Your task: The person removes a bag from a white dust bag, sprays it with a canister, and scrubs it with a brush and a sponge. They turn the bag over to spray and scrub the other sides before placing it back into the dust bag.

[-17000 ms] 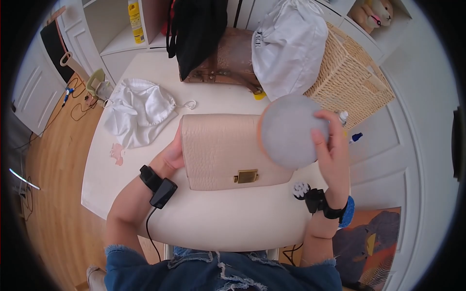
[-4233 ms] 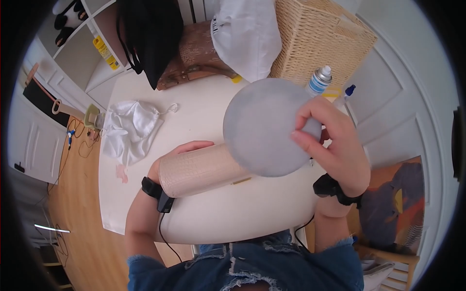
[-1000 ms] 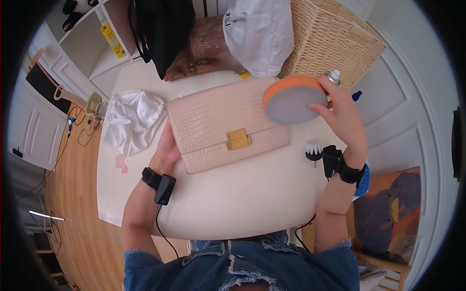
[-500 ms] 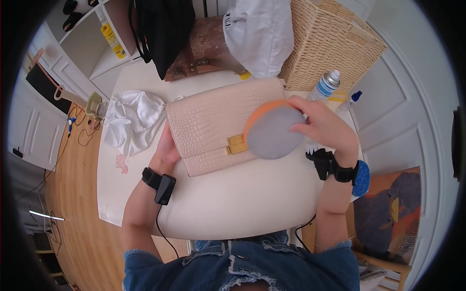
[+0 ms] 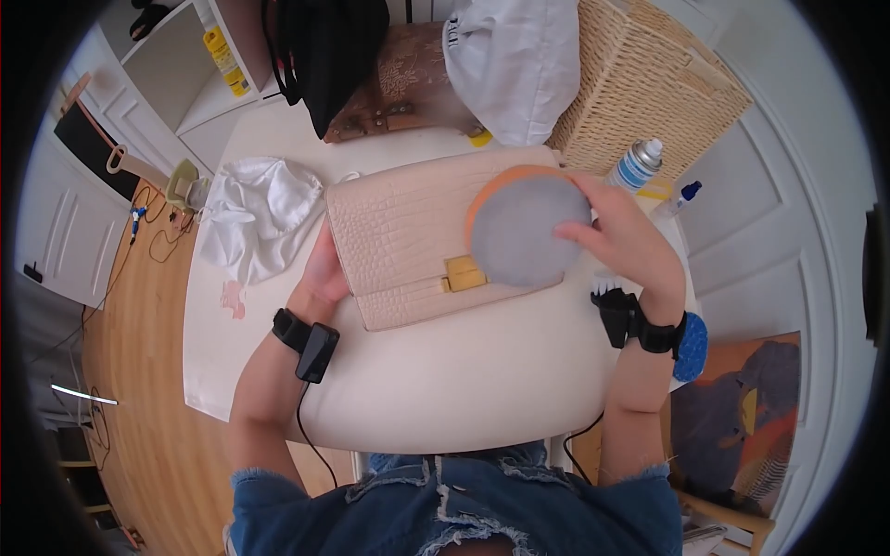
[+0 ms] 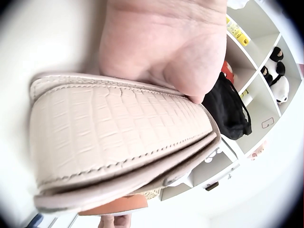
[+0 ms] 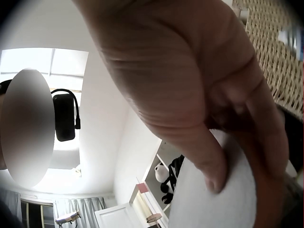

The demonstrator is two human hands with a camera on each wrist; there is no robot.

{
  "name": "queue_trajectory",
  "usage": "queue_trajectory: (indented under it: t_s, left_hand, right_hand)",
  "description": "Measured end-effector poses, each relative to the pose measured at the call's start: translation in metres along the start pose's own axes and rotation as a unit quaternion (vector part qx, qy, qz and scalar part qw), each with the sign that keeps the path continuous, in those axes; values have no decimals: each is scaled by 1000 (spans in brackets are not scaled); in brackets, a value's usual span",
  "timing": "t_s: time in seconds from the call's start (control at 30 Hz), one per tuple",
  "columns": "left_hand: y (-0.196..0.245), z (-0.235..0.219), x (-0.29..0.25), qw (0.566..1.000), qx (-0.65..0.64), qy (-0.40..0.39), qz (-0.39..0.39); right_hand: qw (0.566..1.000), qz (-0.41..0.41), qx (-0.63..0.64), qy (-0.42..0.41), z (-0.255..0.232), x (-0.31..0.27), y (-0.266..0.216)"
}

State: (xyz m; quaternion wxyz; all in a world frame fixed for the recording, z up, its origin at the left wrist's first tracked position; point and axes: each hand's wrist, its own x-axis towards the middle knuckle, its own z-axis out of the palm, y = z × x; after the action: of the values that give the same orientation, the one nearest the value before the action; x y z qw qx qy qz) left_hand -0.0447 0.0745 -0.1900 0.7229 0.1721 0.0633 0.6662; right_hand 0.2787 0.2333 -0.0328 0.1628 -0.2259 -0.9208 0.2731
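A pale pink crocodile-textured bag [image 5: 399,222] with a gold clasp [image 5: 464,273] is held tilted above the white table. My left hand [image 5: 324,269] supports its left side; in the left wrist view the palm [image 6: 161,42] lies against the back of the bag [image 6: 109,123], fingers hidden behind it. My right hand [image 5: 630,236] pinches a round pad, grey on one face and orange on the other [image 5: 528,232], in front of the bag's right part. The right wrist view has the thumb of that hand [image 7: 190,85] on the grey face [image 7: 213,199].
A white cloth pouch [image 5: 260,218] lies at the left. Behind are a black bag [image 5: 329,56], a brown bag [image 5: 408,79], a white dust bag [image 5: 519,69] and a wicker basket [image 5: 649,83]. A spray can [image 5: 635,167], small bottle [image 5: 681,197], brush [image 5: 607,283] and blue sponge [image 5: 691,347] stand or lie right.
The bag turned from edge-on to showing its front flap. Over the last second the pad moved from the bag's upper right down across its front, then slightly up and right.
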Motion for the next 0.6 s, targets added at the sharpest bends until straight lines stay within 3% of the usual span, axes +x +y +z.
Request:
queue_trajectory:
  t_s: [0.07,0.13,0.17,0.23,0.37,0.43,0.47,0.53,0.57,0.6]
  left_hand:
    - [0,0,0,1000,-4,-10,-3]
    - [0,0,-1,1000,-9,-21,-4]
    - [0,0,0,1000,-8,-27,-6]
    - [-1,-1,0,999,-7,-33,-8]
    - [1,-5,-1,999,26,-16,10]
    - [1,-4,-1,999,42,-3,13]
    - [1,-4,-2,999,45,6,18]
    - [1,-2,-2,999,47,16,22]
    - [0,0,-2,999,36,-15,17]
    - [-1,2,-1,999,23,-45,12]
  right_hand:
    - [1000,20,-6,-1,-1,-2,4]
    - [980,71,4,185,-8,-6,10]
    - [981,70,3,184,-9,-5,8]
    - [954,114,90,263,-13,-4,-2]
    - [975,70,74,195,4,2,-11]
    - [999,-8,25,42,15,4,-11]
    - [999,-6,26,44,14,3,-9]
    - [986,1,82,145,8,2,-3]
    - [986,1,82,145,1,0,0]
    - [969,75,93,217,-9,-3,3]
